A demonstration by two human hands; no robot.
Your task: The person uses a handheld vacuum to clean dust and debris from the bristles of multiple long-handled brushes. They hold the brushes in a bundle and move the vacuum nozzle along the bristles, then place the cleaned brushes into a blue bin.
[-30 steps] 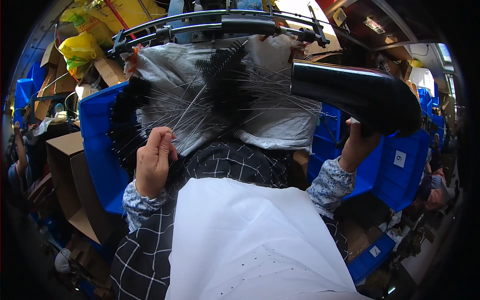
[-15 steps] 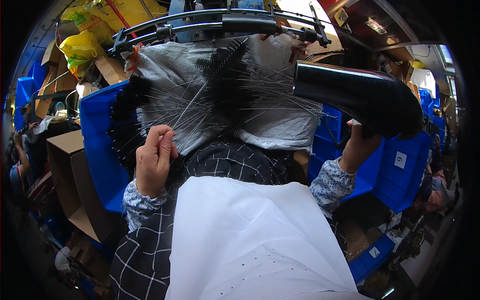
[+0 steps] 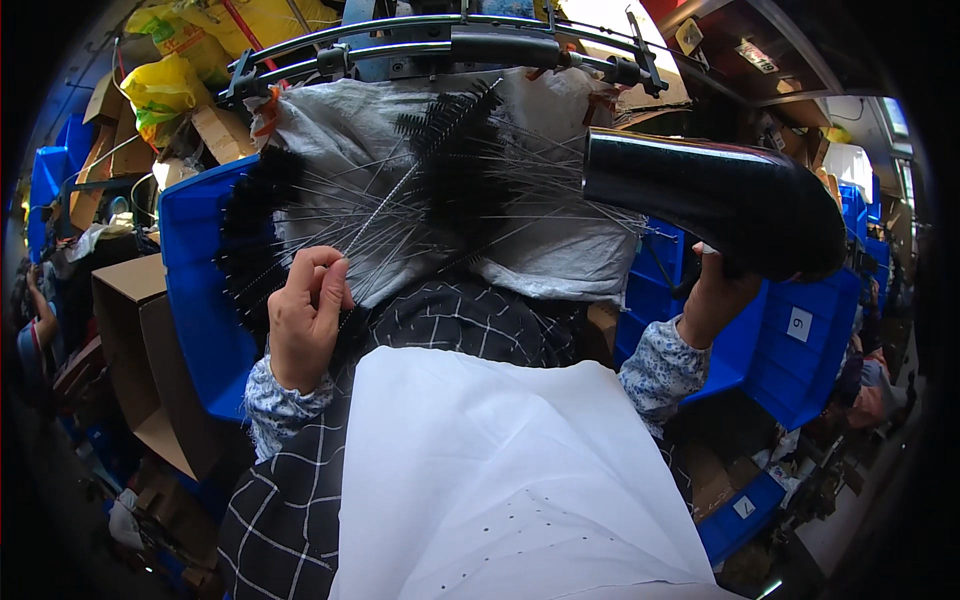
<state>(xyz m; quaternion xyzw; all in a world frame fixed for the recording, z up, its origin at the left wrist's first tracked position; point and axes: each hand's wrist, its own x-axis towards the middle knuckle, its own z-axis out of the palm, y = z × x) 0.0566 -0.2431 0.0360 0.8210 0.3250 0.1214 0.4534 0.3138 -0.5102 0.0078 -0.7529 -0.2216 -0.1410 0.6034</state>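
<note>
My left hand (image 3: 308, 325) is closed, pinching the twisted wire end of a black-bristled tube brush (image 3: 457, 118). The brush slants up and to the right, its bristled head at the far end. Over on the right, my right hand (image 3: 718, 302) grips a glossy black hair dryer (image 3: 705, 195) by its handle, which is mostly hidden. The dryer's wide nozzle faces left, toward the brushes. Many loose tube brushes (image 3: 465, 190) lie beneath the held one, their thin wire stems spread out. Another black bunch of brushes (image 3: 255, 235) lies left of them.
A white woven sack (image 3: 345, 125) lies under the brushes, between blue bins (image 3: 195, 310) at both sides. Dark bars (image 3: 390, 55) of a metal frame cross the far side. An open cardboard box (image 3: 130, 350) stands at the left. White cloth (image 3: 500, 460) covers my lap.
The hair dryer's nozzle has shifted very slightly left and down. My left hand keeps its pinch on the brush in nearly the same place.
</note>
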